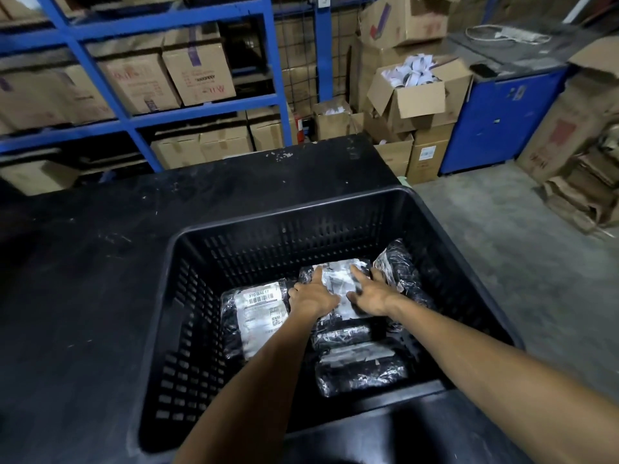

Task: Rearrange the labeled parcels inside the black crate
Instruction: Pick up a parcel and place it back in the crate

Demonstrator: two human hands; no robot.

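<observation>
A black slotted crate (187, 262) stands on a black table and holds several black plastic parcels with white labels. Both my hands reach down into it onto the middle parcel (338, 279) at the back. My left hand (313, 298) lies flat on its left side, fingers spread. My right hand (370, 294) presses on its right side, fingers apart. A labelled parcel (259, 311) lies to the left, another parcel (360, 366) lies near the front, and a dark parcel (400, 266) leans at the back right wall.
The black table (100, 262) stretches left and behind the crate. Blue shelving (134, 122) with cardboard boxes stands behind. Open cartons (415, 95) and a blue cabinet (502, 118) are at the right, with grey floor (502, 246) beside the crate.
</observation>
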